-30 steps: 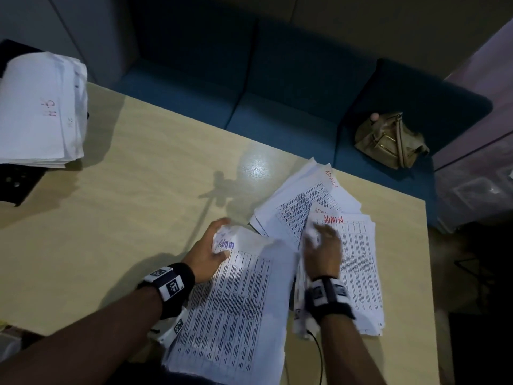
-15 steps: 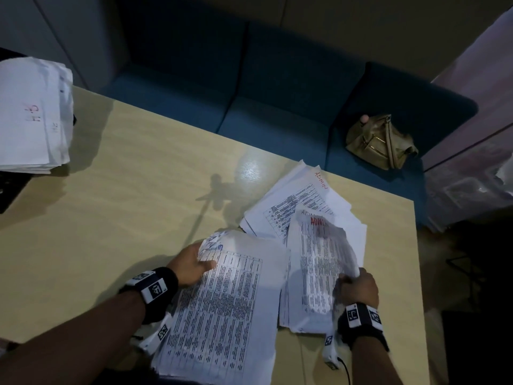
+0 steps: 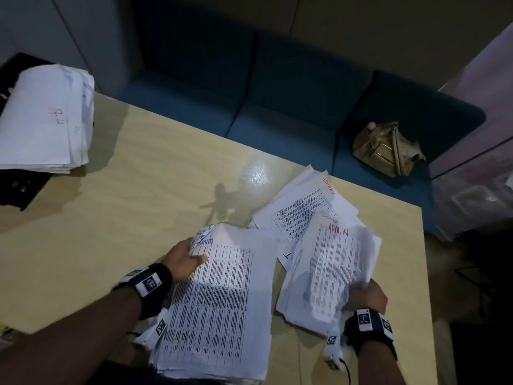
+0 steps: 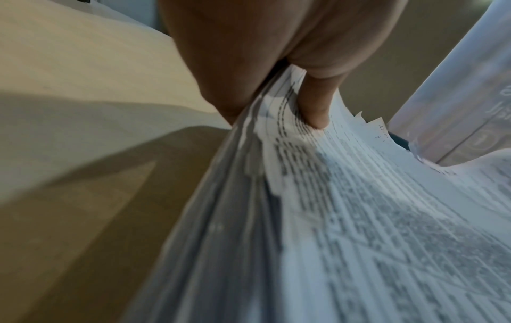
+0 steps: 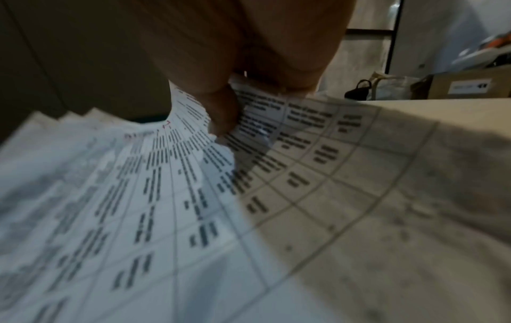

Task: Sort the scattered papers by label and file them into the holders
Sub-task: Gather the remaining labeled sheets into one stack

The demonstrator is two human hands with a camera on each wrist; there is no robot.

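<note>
Left hand (image 3: 183,259) grips the collected stack (image 3: 219,307), right hand (image 3: 366,297) pinches ADMIN sheets (image 3: 330,276) near the table (image 3: 138,195) edge; still gathering, probably merge them next.

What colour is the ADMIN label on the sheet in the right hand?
Red, clearest in the head view: ADMIN label.

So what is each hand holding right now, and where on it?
Left hand grips the thick stack of printed white sheets at its far left corner. Right hand pinches the red-labelled ADMIN sheets at their near right corner.
</note>
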